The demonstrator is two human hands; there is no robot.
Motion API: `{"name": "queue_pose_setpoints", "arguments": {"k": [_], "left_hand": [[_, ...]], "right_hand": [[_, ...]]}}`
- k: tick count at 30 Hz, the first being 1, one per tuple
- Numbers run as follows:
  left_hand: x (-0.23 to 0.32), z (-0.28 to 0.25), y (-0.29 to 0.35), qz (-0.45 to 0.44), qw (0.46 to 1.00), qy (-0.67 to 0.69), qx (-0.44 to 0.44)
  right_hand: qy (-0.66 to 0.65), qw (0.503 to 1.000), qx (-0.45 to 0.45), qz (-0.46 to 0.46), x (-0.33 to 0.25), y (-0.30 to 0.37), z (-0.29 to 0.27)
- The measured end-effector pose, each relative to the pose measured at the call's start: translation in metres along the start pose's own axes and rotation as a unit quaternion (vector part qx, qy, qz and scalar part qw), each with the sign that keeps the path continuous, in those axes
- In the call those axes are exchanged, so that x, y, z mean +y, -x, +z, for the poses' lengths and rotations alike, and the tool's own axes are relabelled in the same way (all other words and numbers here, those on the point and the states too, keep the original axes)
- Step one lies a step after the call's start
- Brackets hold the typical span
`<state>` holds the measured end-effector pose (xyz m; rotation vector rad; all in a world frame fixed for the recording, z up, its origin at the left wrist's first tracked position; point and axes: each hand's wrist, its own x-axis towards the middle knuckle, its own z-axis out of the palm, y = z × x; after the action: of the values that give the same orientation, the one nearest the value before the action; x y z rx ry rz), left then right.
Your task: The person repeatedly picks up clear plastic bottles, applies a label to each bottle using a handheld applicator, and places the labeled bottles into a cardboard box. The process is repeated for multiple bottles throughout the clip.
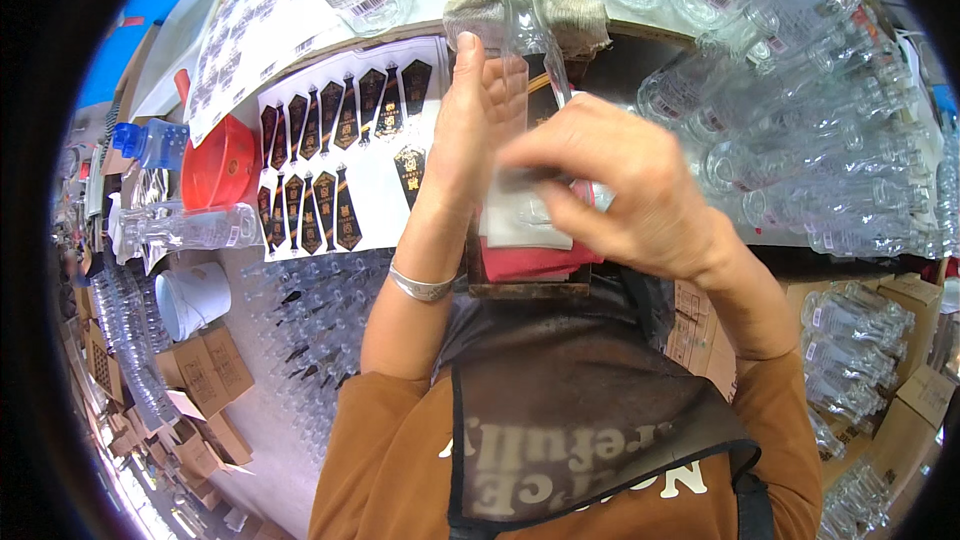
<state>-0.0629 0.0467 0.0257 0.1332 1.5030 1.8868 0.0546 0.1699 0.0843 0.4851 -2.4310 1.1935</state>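
Note:
In front of me a clear glass bottle (540, 35) lies with its neck pointing away, over a rolled beige cloth (582, 24). My left hand (478, 115) is along the bottle's left side, thumb raised and fingers stretched, partly seen through the glass. Over the near end of the bottle hovers my right hand (630, 180), bent and smeared by motion; whether anything is between its fingers does not show. Below it are a whitish pad (515, 230) and a folded red cloth (535, 262) on a dark wooden stand (530, 290).
To the left lies a white sheet (385, 180) of black-and-gold tie-shaped labels. Beyond it are a red bowl (218, 162) and a blue-capped plastic bottle (160, 143). Many glass bottles (780, 130) crowd the right side and far edge. A white bucket (193, 300) and cardboard boxes (215, 375) stand lower left.

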Motion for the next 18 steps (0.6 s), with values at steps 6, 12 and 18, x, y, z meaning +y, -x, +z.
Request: {"name": "queue_pose_setpoints", "arguments": {"k": [6,12,18], "left_hand": [[-0.02,0.001,-0.001,0.092,0.995,-0.044,0.011],[-0.023,0.002,0.002,0.125,0.986,-0.109,0.003],[-0.024,0.001,0.006,0.116,0.993,0.016,-0.019]], "right_hand": [[-0.043,0.963,0.199,0.176,0.049,-0.013,-0.018],[-0.171,0.944,0.235,0.157,0.062,0.007,-0.014],[-0.02,0.995,0.097,0.005,0.051,-0.004,-0.02]]}}
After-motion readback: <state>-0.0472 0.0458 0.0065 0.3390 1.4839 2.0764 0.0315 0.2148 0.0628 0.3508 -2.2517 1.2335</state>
